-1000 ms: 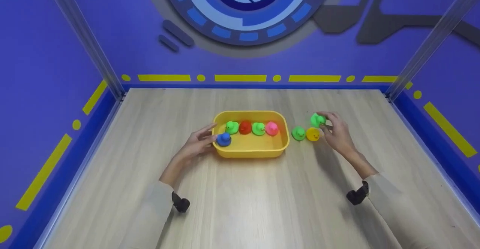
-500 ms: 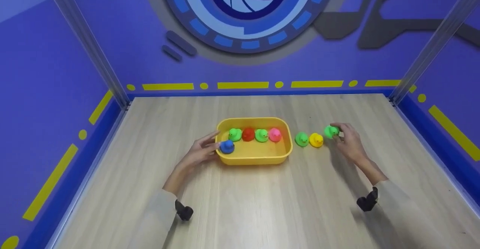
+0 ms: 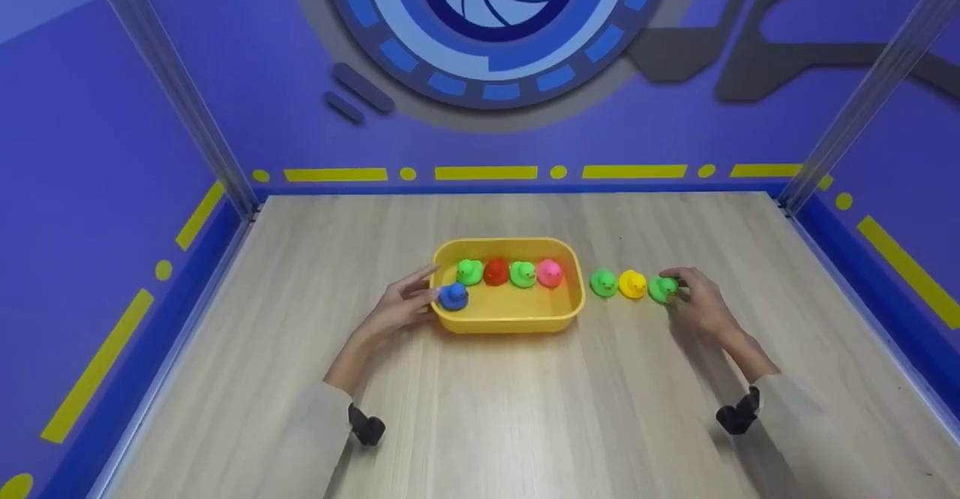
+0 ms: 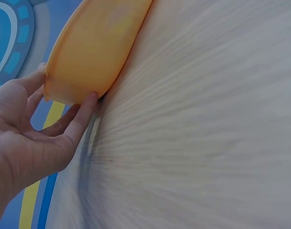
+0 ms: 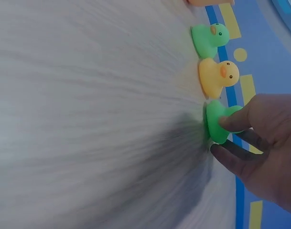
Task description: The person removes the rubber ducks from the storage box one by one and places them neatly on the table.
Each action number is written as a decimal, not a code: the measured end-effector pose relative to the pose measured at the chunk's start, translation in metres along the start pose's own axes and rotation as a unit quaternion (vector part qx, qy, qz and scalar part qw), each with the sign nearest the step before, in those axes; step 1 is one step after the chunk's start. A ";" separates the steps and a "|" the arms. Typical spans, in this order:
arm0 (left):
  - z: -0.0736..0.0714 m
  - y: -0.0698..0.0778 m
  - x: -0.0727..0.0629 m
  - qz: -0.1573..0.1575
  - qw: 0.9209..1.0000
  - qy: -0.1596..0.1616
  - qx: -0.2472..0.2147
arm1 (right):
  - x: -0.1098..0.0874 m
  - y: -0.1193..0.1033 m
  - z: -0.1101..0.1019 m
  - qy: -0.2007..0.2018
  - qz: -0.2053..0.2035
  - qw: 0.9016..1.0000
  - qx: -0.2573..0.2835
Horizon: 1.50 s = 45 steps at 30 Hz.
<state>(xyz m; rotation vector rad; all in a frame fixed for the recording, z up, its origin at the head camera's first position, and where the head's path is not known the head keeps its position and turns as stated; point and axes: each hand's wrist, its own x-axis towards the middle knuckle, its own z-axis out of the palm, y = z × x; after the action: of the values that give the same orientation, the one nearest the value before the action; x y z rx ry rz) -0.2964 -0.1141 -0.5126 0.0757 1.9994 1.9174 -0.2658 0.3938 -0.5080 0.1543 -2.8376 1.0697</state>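
Rubber duck, the rightmost green one, right of the frame's centre, looks light and squeezable, best pinched round its body, as the right hand does; the loosely spread left hand touches the left end of the yellow tub. Half a second ago the duck hung higher; now it sits beside the yellow duck.

Green duck; yellow tub.
Duck: upright on tabletop, right end of three-duck row. Tub: rounded corners, five ducks inside.
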 end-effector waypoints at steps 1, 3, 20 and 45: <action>-0.001 0.000 0.000 0.002 1.000 0.000 0.003 | -0.001 0.000 0.001 -0.002 0.004 1.000 0.001; -0.002 0.001 -0.001 0.004 1.000 0.003 0.005 | -0.001 0.000 0.002 -0.004 0.009 1.000 0.007; -0.016 0.006 -0.011 0.001 1.000 0.005 0.017 | 0.010 -0.011 0.010 -0.010 -0.032 0.999 0.020; 0.001 0.018 0.001 -0.063 0.998 -0.031 0.004 | 0.038 -0.097 0.004 0.039 -0.127 0.990 0.047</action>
<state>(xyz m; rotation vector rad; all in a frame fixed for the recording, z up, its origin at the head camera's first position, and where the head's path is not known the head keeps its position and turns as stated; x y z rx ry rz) -0.3011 -0.1112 -0.4955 0.0105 1.9251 1.8075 -0.2906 0.3163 -0.4428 0.4566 -2.6100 1.1262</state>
